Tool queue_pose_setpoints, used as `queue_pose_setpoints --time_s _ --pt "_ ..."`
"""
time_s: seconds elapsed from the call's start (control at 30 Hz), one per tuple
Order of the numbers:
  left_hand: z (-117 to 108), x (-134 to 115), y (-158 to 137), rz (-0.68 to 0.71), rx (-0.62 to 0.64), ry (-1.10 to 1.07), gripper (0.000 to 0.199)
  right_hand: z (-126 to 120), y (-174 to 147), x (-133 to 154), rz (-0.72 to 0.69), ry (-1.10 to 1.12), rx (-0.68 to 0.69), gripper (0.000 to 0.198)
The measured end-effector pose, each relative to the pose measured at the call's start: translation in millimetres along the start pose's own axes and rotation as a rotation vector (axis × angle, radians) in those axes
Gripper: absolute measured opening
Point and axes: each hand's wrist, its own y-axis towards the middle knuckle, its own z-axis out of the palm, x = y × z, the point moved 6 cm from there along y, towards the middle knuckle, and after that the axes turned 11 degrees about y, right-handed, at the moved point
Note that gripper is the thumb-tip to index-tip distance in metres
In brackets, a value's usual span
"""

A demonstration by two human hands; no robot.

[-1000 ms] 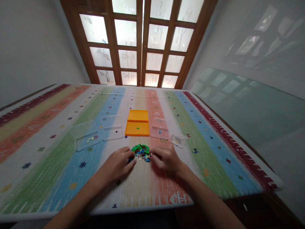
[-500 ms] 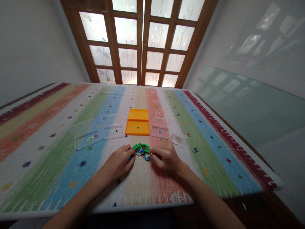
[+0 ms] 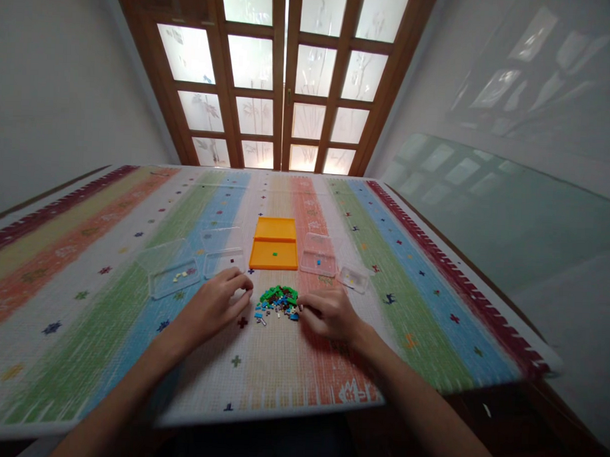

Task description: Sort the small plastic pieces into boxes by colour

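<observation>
A pile of tiny building bricks (image 3: 278,297), mostly green with blue, brown and pale ones, lies on the striped tablecloth between my hands. My left hand (image 3: 221,299) is just left of the pile and apart from it, fingers bent and tips close together; whatever may be in them is too small to see. At the pile's right edge, my right hand (image 3: 329,313) has its fingers curled in and pressed together. Their tips reach the bricks there, and what they pinch, if anything, is hidden.
Behind the pile stands an open orange case (image 3: 274,255) with one green brick in it. Clear lidded boxes flank it: one with pale bricks (image 3: 176,277), one with a dark brick (image 3: 224,262), one with a blue brick (image 3: 318,263), and a small one (image 3: 353,279) at right.
My left hand has pulled away from the pile to the left and slightly up, uncovering blue and grey bricks at its left edge. My right hand has stayed almost still.
</observation>
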Motion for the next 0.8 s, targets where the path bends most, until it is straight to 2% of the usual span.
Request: queue_pose_setpoints --time_s 0.1,0.23,0.37,0.53,0.67,0.8 --pt "-12.6 13.1 1.9 -0.035 -0.023 0.013 0.022 -0.1 0.0 0.2 -0.003 0.002 0.001 0.024" --pt "-22.3 43.1 7.2 -0.151 -0.068 0.086 0.024 0.9 -1.0 -0.9 0.001 -0.008 0.008 0.023" --pt "-16.4 72.1 14.2 -0.226 -0.034 0.132 0.026 2.3 -1.1 -1.0 0.001 -0.020 0.016 0.024" --pt "-6.1 88.2 18.2 -0.261 0.012 0.154 0.027 2.4 -1.5 -2.4 0.009 -0.024 0.014 0.024" --pt "-10.6 81.7 14.3 -0.280 -0.034 0.124 0.028 2.5 -2.4 -3.0 0.006 -0.027 0.021 0.023" --pt "-9.1 41.3 -0.2 -0.142 -0.071 0.035 0.026 3.0 -2.3 -1.6 0.002 -0.036 0.037 0.023"
